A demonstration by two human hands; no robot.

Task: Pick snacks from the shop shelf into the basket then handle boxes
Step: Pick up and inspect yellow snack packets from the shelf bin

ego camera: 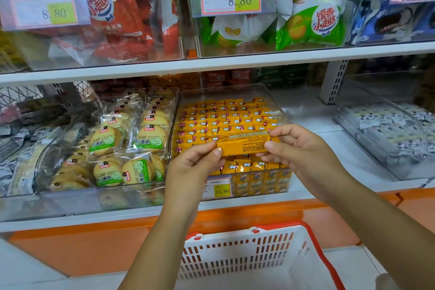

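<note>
Head view: a white shop shelf [211, 63] carries clear bins of snacks, and a white basket [235, 256] with a red rim sits below it, nearer the person. In the middle bin [266, 92] lie rows of yellow packets. The left hand [195, 160] and right hand [299, 146] hold one yellow packet [244, 145] over the bin's front, each pinching an end between thumb and fingertips. Its long axis runs left to right. The basket lies straight down and back from it, with neither hand clearly nearer.
</note>
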